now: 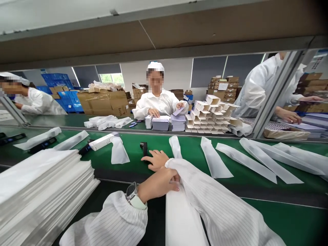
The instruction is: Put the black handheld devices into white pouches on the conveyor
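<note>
My right hand (pixel 156 160) reaches over the green conveyor belt with its fingers spread. Its fingertips are beside a small black handheld device (pixel 144 149), and I cannot tell whether they touch it. Below, my left hand (pixel 159 182), with a watch on the wrist, has its fingers curled at the top end of a long white soft pouch (pixel 180 217). The right sleeve partly covers this pouch. Another white pouch (pixel 175 147) lies on the belt just behind my right hand, and a further one (pixel 120 151) lies left of the device.
A tall stack of white pouches (pixel 48 191) stands at my left. More pouches (pixel 246 160), black devices (pixel 42 145) and a white box (pixel 104 140) lie along the belt (pixel 156 138). Across it, co-workers handle papers (pixel 161 119) near stacked open boxes (pixel 207 118). A shelf (pixel 164 32) hangs overhead.
</note>
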A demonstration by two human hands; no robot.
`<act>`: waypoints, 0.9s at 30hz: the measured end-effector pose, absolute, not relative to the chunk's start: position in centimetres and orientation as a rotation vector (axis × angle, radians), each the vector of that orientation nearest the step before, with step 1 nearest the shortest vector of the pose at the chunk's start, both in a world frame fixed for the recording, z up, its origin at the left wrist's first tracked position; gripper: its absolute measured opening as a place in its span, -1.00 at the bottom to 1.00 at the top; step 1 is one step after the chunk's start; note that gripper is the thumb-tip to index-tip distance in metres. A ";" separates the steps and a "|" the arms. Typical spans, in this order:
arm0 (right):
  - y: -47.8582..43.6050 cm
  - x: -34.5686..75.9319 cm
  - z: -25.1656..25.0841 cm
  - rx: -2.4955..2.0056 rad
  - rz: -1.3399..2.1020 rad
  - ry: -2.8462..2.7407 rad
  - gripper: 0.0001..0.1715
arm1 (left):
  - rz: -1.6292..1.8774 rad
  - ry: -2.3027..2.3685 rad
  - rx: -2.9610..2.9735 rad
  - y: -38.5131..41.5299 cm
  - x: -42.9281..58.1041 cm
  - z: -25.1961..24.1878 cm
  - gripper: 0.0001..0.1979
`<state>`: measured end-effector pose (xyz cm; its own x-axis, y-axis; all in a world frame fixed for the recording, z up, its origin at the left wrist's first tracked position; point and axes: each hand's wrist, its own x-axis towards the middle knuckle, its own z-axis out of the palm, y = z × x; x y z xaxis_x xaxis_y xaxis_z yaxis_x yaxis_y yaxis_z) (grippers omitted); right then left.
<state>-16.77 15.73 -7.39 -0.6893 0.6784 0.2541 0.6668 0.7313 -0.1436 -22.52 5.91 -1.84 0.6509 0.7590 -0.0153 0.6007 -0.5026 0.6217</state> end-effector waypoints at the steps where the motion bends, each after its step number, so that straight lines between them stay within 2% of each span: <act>1: 16.0 -16.9 -7.7 -1.109 0.125 -2.594 -0.64 | 0.354 1.075 2.275 5.9 -22.6 -1.8 -0.92; 4: 16.8 -16.3 -8.1 -1.258 0.227 -2.448 -0.67 | 0.364 1.063 2.348 6.0 -22.7 -1.7 -0.90; 8: 17.7 -15.7 -8.4 -1.311 0.342 -2.301 -0.54 | 0.437 1.043 2.470 6.1 -22.6 -1.7 -0.81; 13: 18.8 -14.9 -8.5 -1.332 0.622 -1.926 -0.66 | 0.409 1.069 2.466 6.3 -22.7 -1.9 -0.88; 15: 19.1 -13.8 -8.1 -1.281 0.766 -1.768 -0.63 | 0.400 1.125 2.459 6.3 -22.7 -1.9 -0.87; 18: 18.9 -11.0 -7.1 -1.100 0.950 -1.580 -0.43 | 0.405 1.230 2.447 6.2 -22.8 -1.7 -0.81; 22: 16.5 -7.2 -4.8 -0.640 1.373 -1.216 0.09 | 0.450 1.202 2.352 6.3 -22.7 -1.5 -0.71; 27: 12.4 -5.4 -2.2 -0.633 1.510 -1.135 0.22 | 0.456 1.071 2.208 6.5 -22.7 -1.7 -0.68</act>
